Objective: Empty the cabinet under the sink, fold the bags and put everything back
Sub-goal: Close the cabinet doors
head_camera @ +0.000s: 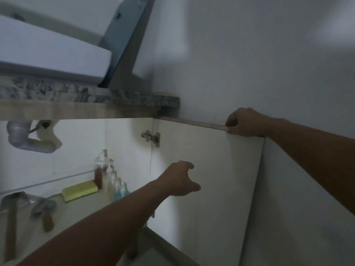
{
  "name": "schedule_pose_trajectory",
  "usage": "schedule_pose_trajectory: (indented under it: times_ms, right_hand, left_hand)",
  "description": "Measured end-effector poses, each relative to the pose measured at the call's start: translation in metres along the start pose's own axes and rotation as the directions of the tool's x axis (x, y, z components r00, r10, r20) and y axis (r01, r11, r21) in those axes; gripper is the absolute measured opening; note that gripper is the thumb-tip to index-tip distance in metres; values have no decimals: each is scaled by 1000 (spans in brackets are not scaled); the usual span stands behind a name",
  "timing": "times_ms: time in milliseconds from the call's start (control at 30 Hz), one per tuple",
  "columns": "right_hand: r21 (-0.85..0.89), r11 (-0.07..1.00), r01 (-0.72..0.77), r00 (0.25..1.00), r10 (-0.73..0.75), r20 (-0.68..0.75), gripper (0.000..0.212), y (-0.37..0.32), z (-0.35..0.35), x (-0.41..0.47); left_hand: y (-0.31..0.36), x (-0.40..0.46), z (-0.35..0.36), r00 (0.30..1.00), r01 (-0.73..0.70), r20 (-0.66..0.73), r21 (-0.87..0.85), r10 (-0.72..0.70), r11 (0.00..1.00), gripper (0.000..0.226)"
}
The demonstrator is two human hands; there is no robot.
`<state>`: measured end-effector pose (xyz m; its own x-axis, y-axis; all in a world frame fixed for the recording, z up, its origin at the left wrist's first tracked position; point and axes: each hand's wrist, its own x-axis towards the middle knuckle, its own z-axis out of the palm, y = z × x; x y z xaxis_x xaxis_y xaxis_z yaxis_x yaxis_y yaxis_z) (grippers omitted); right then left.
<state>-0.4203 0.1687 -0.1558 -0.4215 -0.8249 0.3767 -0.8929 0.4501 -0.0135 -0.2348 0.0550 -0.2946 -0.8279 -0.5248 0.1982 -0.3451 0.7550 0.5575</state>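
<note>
Cabinet door swung open to the right; right hand grips its top edge near the outer corner, fingers curled over the edge. Left hand hovers in front of door's inner face w/ fingers spread, holding nothing. Inside cabinet: yellow-green sponge, brown pump bottle, row of clear bottles, drain pipe above, 2 blurred wooden-handled tools at left.

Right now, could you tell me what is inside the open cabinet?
A sponge, pump bottles, two brushes and the drain pipe. The left forearm covers the front floor.
</note>
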Motion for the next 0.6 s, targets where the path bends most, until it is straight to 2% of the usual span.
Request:
schedule_pose_trajectory:
  times_ms: [167, 267, 333, 433, 533, 600]
  right_hand:
    - [151, 988, -9, 999, 1, 52, 32, 21, -6, -9]
    - [290, 956, -29, 997, 7, 77, 33, 29, -12, -9]
    - [391, 920, -43, 989, -16, 146, 31, 32, -16, -9]
    - [550, 831, -82, 962, -78, 262, 25, 32, -22, -7]
    - [661, 750, -36, 939, -201, 279, 19, 29, -21, -2]
    - [742, 671, 2, 917, -297, 266, 18, 21, -18, 0]
  left_hand:
    - [46, 16, 36, 997, -53, -50, -25, 52, 998, 90]
    - [65, 20, 50, 992, -45, -123, -74, 36, 996, 99]
    - [73, 19, 56, 983, -24, -185, -101, 5, 995, 103]
    - [84, 7, 59, 972, 15, -230, -138, -47, 990, 101]
    - [94, -14, 61, 961, 16, -264, -256, -85, 967, 91]
    - [100, -30, 63, 950, 39, -292, -236, -109, 971, 91]
